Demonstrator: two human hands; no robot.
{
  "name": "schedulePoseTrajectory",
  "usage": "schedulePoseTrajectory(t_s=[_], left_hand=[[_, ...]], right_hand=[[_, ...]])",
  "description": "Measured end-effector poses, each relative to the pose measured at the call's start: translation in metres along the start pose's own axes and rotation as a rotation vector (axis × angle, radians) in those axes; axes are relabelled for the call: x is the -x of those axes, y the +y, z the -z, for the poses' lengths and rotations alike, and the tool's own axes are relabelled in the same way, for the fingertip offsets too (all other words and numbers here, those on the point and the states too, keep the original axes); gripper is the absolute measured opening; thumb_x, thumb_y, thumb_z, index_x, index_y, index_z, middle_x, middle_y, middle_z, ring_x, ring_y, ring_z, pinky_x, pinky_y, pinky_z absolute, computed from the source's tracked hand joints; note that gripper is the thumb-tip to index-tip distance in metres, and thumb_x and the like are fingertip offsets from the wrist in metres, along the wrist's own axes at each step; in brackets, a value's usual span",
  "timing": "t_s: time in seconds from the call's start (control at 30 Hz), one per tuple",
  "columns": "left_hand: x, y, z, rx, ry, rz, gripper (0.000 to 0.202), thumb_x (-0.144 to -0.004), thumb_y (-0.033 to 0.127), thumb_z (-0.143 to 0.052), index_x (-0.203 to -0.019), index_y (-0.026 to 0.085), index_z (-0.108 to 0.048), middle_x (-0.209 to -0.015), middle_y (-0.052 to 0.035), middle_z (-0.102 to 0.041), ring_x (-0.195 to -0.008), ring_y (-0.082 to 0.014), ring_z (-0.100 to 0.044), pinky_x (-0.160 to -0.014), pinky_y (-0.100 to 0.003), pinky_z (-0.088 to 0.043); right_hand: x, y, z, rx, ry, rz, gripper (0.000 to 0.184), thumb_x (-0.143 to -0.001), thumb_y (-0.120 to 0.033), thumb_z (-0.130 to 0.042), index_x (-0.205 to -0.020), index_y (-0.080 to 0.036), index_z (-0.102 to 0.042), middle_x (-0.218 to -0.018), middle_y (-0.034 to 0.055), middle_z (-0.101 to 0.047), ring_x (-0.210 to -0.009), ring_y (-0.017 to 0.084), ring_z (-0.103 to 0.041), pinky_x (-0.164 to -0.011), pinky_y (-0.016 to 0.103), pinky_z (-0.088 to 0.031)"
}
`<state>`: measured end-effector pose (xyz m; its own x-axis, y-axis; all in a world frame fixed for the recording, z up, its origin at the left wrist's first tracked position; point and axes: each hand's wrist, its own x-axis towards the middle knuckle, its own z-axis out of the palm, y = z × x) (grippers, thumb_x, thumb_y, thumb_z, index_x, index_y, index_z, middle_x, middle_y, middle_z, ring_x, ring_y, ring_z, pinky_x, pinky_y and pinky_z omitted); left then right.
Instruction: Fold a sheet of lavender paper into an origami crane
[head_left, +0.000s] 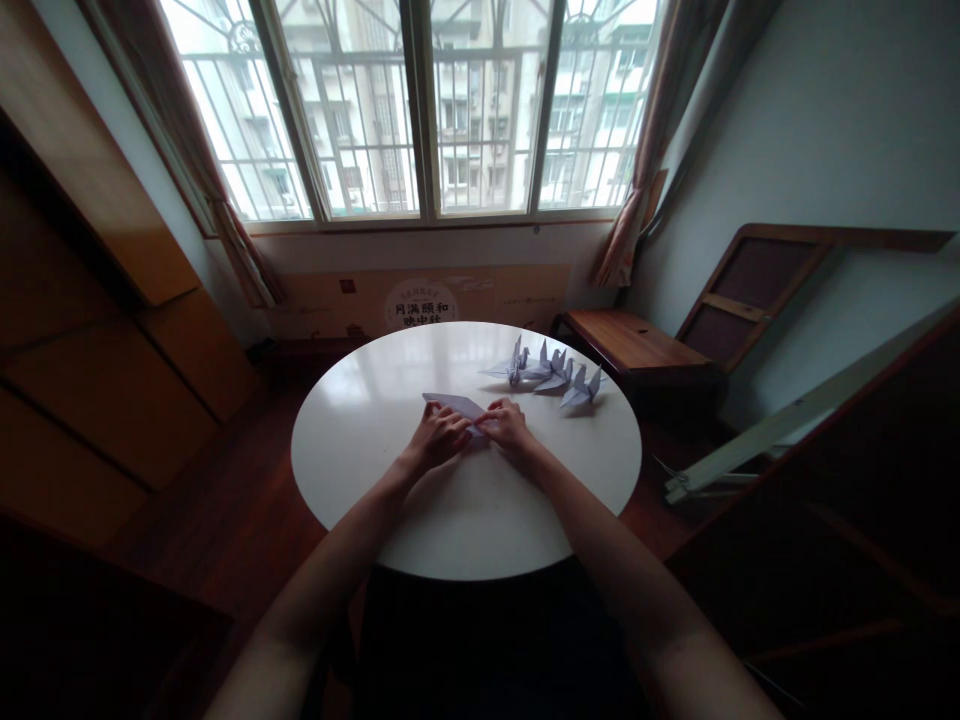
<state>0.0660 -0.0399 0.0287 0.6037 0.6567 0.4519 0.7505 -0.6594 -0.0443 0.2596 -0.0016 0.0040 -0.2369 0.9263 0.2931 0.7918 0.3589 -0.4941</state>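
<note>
A pale lilac folded paper [454, 405] lies on the round white table [375, 440] near its middle. My left hand [436, 438] rests on the paper's near edge with fingers curled, pinching it. My right hand [508, 425] pinches the same paper at its right end, fingertips meeting those of the left hand. Both forearms reach in from the bottom of the view.
Several finished lilac paper cranes [551, 372] stand at the table's far right. A low wooden bench [630, 345] and a leaning wooden frame [757, 290] are at right, wooden cabinets [112, 330] at left, a barred window [420, 110] ahead.
</note>
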Motion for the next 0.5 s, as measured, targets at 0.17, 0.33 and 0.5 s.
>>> schedulePoseTrajectory(t_s=[0.17,0.33,0.5], left_hand=[[0.001,-0.005,-0.004,0.035,0.012,0.048,0.023,-0.091,0.031,-0.05,-0.099,0.02,-0.068,-0.092,-0.0086,-0.072,-0.09,-0.0245,-0.061,-0.091,-0.044,-0.031],[0.004,-0.016,-0.007,0.115,0.003,0.076,0.021,-0.09,0.029,-0.052,-0.102,0.021,-0.068,-0.097,-0.0077,-0.073,-0.091,-0.0238,-0.064,-0.087,-0.039,-0.036],[0.006,-0.022,-0.008,0.224,0.0,0.097,0.02,-0.091,0.028,-0.051,-0.098,0.022,-0.069,-0.095,-0.0064,-0.074,-0.092,-0.0225,-0.066,-0.089,-0.038,-0.038]], right_hand=[[-0.001,0.004,0.0,-0.076,0.007,0.001,0.026,-0.082,-0.048,-0.063,-0.082,-0.026,-0.077,-0.107,0.0083,-0.059,-0.103,0.025,-0.052,-0.091,0.039,-0.04],[0.0,0.005,-0.001,-0.159,-0.023,0.094,0.024,-0.069,-0.049,-0.076,-0.077,-0.026,-0.076,-0.114,0.0073,-0.055,-0.109,0.025,-0.048,-0.097,0.042,-0.036],[0.0,0.004,-0.002,-0.158,-0.019,0.144,0.019,-0.072,-0.043,-0.075,-0.074,-0.024,-0.075,-0.114,0.0076,-0.055,-0.11,0.025,-0.047,-0.097,0.044,-0.035]])
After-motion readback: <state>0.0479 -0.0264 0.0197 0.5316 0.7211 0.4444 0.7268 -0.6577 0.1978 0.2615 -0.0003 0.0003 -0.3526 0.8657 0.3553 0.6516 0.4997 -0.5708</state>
